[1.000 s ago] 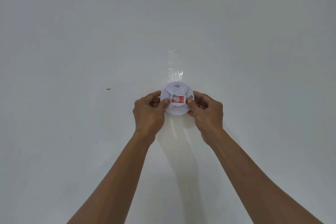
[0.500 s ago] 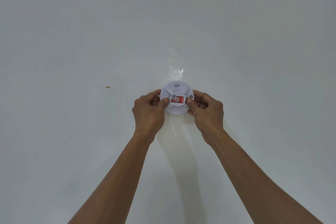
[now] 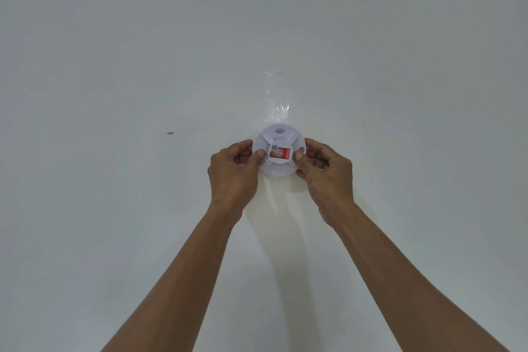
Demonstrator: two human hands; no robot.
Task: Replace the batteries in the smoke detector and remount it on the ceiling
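Note:
A round white smoke detector [image 3: 279, 139] with a red sticker at its centre sits against the white ceiling [image 3: 114, 66]. My left hand [image 3: 233, 173] grips its left edge, thumb on the face and fingers curled behind the rim. On the opposite side my right hand [image 3: 325, 173] holds the right edge the same way, its thumb beside the sticker. Both arms reach straight up from the bottom of the view.
A strip of clear tape [image 3: 276, 100] is stuck to the ceiling just beyond the detector. A small orange speck [image 3: 170, 133] marks the ceiling to the left.
The detector and both hands sit slightly higher in the view than before; the grip is unchanged.

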